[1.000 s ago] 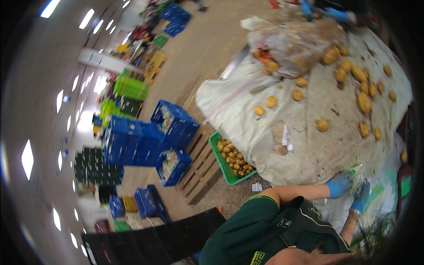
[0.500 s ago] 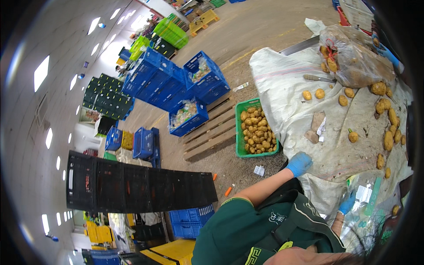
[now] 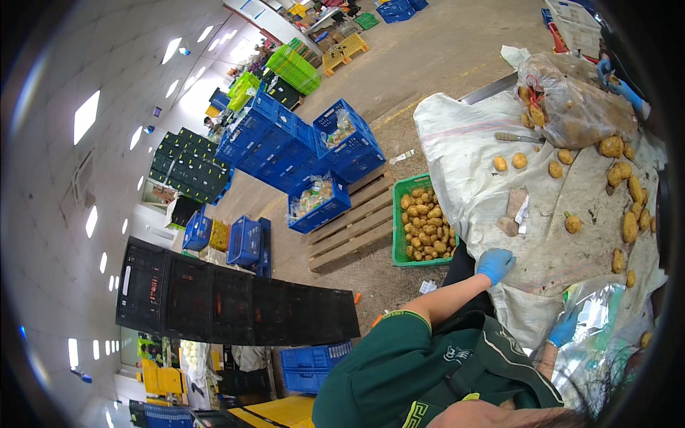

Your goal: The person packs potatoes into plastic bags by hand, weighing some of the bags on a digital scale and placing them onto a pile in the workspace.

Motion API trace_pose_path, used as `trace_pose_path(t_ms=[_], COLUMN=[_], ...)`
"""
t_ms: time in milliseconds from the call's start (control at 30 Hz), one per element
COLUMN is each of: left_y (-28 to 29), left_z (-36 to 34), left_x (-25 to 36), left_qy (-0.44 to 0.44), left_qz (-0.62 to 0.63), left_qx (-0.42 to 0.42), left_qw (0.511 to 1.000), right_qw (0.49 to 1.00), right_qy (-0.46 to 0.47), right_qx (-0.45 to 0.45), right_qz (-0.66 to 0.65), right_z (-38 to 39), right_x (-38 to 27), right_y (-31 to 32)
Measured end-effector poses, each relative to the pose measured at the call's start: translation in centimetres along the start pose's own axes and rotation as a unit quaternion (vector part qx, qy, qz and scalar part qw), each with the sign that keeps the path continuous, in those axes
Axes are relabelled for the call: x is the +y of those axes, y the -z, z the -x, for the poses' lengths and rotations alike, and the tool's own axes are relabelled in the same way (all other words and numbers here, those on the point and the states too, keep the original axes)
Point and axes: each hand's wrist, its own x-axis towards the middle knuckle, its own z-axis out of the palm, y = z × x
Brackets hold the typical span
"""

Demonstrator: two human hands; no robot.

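Observation:
My left hand point(image 3: 496, 266), in a blue glove, rests on the near edge of a white woven sheet point(image 3: 457, 135), with nothing visible in it and its fingers lying loosely on the cloth. To its right, my blue-gloved right hand point(image 3: 564, 328) is closed on the edge of a clear plastic bag point(image 3: 596, 314) with green areas, beside more crumpled plastic. Loose potatoes point(image 3: 629, 228) lie along the sheet's right side. One potato with a green sprout point(image 3: 572, 224) sits nearer the middle. A knife point(image 3: 519, 138) and a brown scrap point(image 3: 515, 203) lie farther off.
A green crate of potatoes point(image 3: 396, 235) stands left of the sheet by a wooden pallet point(image 3: 342, 246) with blue crates point(image 3: 349, 171). A large clear bag of potatoes point(image 3: 585, 100) lies at the far side, near another person's gloved hand point(image 3: 624, 89). Black crates point(image 3: 235, 299) are stacked at left.
The whole view has shifted slightly. The clear bag by my right hand has changed shape, and its white label no longer shows. My left hand stays on the sheet's edge.

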Motion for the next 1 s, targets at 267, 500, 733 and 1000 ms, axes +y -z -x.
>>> trace_pose_path(t_ms=[267, 500, 733, 1000], left_y=[0.3, -0.6, 0.9, 1.5], left_z=[-2.5, -3.3, -3.8, -12.0], left_x=[-3.9, 1.6, 0.0, 5.9], left_qy=[-0.089, -0.078, -0.075, -0.026], left_qz=[-0.046, -0.083, 0.011, 0.347], left_qx=[-0.03, -0.07, -0.179, -0.187], left_qw=[0.994, 0.991, 0.981, 0.919], right_qw=[0.989, 0.991, 0.988, 0.907], right_qy=[0.071, 0.009, -0.05, -0.117], right_qx=[0.078, 0.123, 0.098, 0.276], right_qz=[-0.099, -0.048, -0.105, -0.296], right_z=[-0.2, -1.1, 0.9, 0.1], right_x=[-0.9, -7.9, -7.1, -10.9], right_y=[-5.4, 6.2, 4.3, 16.8])
